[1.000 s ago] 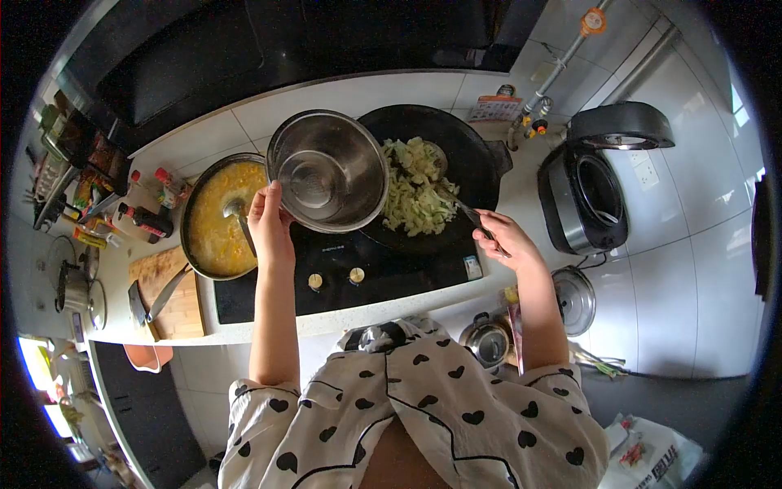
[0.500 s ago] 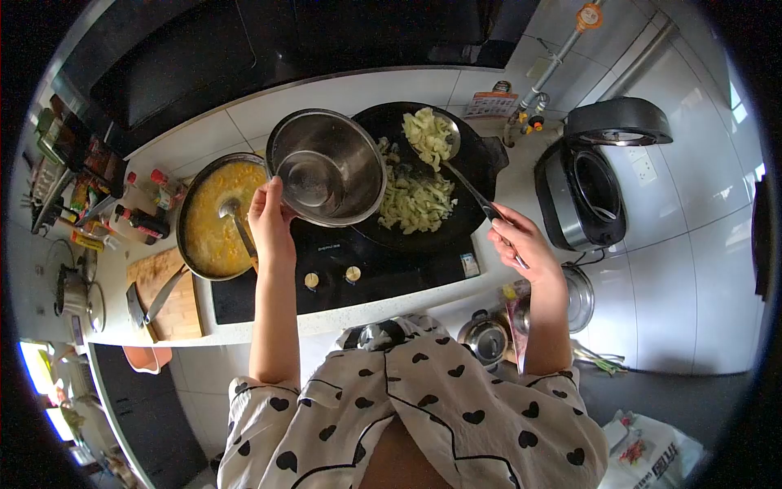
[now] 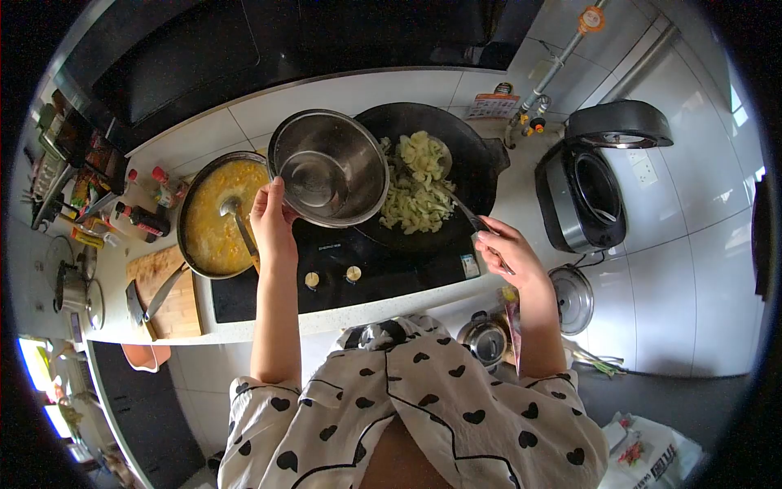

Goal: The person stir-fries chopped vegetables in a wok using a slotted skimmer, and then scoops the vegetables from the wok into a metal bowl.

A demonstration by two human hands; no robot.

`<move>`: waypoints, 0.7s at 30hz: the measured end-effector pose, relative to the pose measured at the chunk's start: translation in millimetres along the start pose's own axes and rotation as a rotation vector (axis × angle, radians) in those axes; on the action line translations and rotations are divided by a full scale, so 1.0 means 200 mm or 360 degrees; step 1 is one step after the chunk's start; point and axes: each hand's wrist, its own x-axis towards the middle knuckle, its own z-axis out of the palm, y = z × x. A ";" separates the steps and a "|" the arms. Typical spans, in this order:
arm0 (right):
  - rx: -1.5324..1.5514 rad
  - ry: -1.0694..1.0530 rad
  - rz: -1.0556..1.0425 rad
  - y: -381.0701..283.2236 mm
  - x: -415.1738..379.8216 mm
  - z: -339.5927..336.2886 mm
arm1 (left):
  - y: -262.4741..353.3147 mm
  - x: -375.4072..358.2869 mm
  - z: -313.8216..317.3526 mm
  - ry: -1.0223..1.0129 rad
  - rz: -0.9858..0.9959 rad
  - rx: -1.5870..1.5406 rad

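Note:
My left hand (image 3: 274, 216) grips the rim of a steel bowl (image 3: 329, 169), tilted beside the wok and covering part of its left side. Only a wet sheen shows inside the bowl. My right hand (image 3: 509, 248) is closed around the handle of a ladle (image 3: 468, 213). The ladle's head sits in the black wok (image 3: 476, 163), heaped with chopped pale green vegetable. More of the chopped vegetable (image 3: 411, 213) lies in the wok around it. Left of my left hand, a pan of yellow soup (image 3: 213, 232) holds a second ladle (image 3: 231, 207).
A cutting board (image 3: 181, 306) with a knife (image 3: 165, 292) lies on the counter at left, near several bottles (image 3: 145, 220). An open rice cooker (image 3: 580, 191) stands at right. Stove knobs (image 3: 353, 274) face me. A gas pipe (image 3: 558, 65) runs up the wall behind.
My right hand has lowered the loaded ladle toward the vegetable pile in the wok and shifted slightly left. The steel bowl in my left hand has hardly moved.

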 end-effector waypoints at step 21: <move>-0.0262 0.0092 -0.0160 -0.06 -0.09 0.09 | 0.00 0.00 -0.02 -0.0031 -0.0070 0.0031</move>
